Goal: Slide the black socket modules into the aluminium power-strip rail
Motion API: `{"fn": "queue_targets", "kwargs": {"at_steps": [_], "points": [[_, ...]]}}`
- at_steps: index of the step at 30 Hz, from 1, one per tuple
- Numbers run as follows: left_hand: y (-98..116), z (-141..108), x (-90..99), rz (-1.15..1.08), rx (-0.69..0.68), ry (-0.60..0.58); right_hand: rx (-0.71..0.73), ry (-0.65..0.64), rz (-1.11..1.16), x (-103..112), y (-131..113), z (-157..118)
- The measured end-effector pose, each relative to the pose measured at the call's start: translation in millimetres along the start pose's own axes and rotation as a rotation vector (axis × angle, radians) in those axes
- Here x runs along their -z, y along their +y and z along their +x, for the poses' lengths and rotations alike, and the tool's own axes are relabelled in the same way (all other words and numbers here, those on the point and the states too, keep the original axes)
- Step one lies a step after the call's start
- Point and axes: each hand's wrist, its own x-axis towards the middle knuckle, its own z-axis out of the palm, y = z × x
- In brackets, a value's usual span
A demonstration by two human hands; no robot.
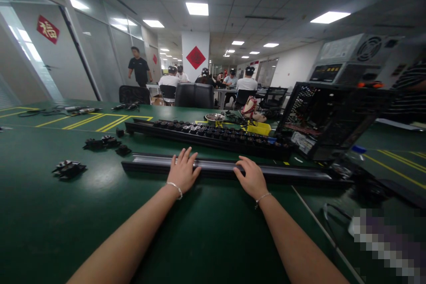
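Stretching forward over a green counter (100, 222), the person's two bare hands meet a long black channel (216, 168) that lies crosswise in front of them. The left hand (182, 172) is palm down, left of the channel's middle, with its fingers over the shiny upper face; its grip is spread, the thumb standing away from the fingers. The right hand (251, 177) sits farther along, fingers curved over the channel; its grip is spread too, with a gap between thumb and fingers. How firmly either hand presses cannot be told. A pale bracelet (179, 190) circles each wrist.

Just beyond lies a second black channel (199, 141), roughly alongside the first and bearing rows of small black components (206, 129). More black parts (69, 169) sit in loose clusters on the left, with cables (80, 109) farther back near yellow tape lines (81, 120). Behind the second channel are a round metal bowl (214, 117) and a yellow tray (258, 129). On the right stands an open black computer case (353, 128) with a grey box (339, 49) above it, marked by a round fan grille. In the background, several people sit at tables, and one person in dark clothing (139, 69) is upright at the left.
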Motion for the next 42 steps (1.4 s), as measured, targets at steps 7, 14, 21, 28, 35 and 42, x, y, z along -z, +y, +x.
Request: {"fn": "queue_targets", "kwargs": {"at_steps": [7, 14, 21, 28, 35, 42], "points": [[26.0, 4.6, -16.0, -0.012, 0.049, -0.069, -0.143, 0.243, -0.102, 13.0, 40.3, 10.0], [25.3, 2.0, -16.5, -0.01, 0.048, -0.039, -0.488, 0.409, -0.421, 59.3, 131.8, 12.8], [25.0, 3.0, -16.0, -0.016, 0.052, -0.052, -1.233, 0.305, -0.351, 113.9, 233.6, -11.9], [26.5, 3.0, -13.0, -0.006, 0.057, -0.072, -1.159, 0.258, -0.208, 126.2, 275.9, -15.3], [26.7, 2.5, -15.0, -0.009, 0.056, -0.048, -1.271, 0.12, -0.334, 123.9, 274.9, -15.4], [27.2, 2.3, -13.8, -0.01, 0.063, -0.058, -1.246, 0.239, -0.273, 120.8, 287.6, -18.0]]}}
